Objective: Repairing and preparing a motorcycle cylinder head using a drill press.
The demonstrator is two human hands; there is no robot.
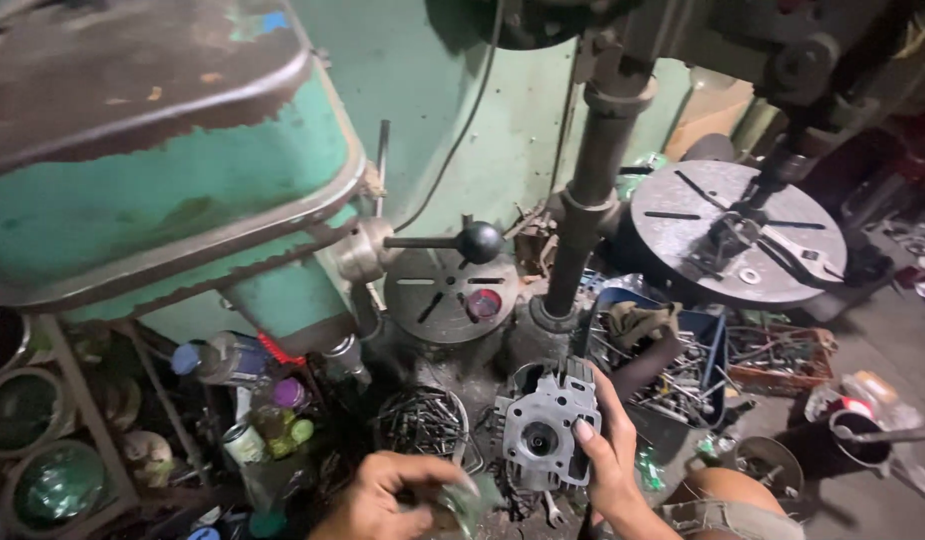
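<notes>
Green sheet-metal drill press housing (162,190) fills the upper left, its dark ball-ended feed handle (479,242) sticking out right. Below it, jars and small bottles (252,400) clutter a shelf.

Left hand (382,498) sits low centre, fingers curled together around something small and pale green at the fingertips; blurred, cannot tell what it is. Just behind it, a round tin of bits and nails (422,420).

Grey cast-metal engine part (545,428), finned block with a round bore in its face, is held upright just right of the left hand, in front of the press column base (552,320). Right hand (610,455) clamps it from the right side, thumb across the front face, other fingers wrapped behind.

Handling judgement: looks like cast aluminium, rigid, fairly heavy for its size, probably oily so could slip. Thin fins may chip or bite the skin. Best hold seems to be the solid outer flanks, palm under for support, not the fins or bore edge.

Further right: blue bin of scrap metal (672,360), round slotted drill table (732,230) with a clamp on it, orange crate (782,360).
</notes>
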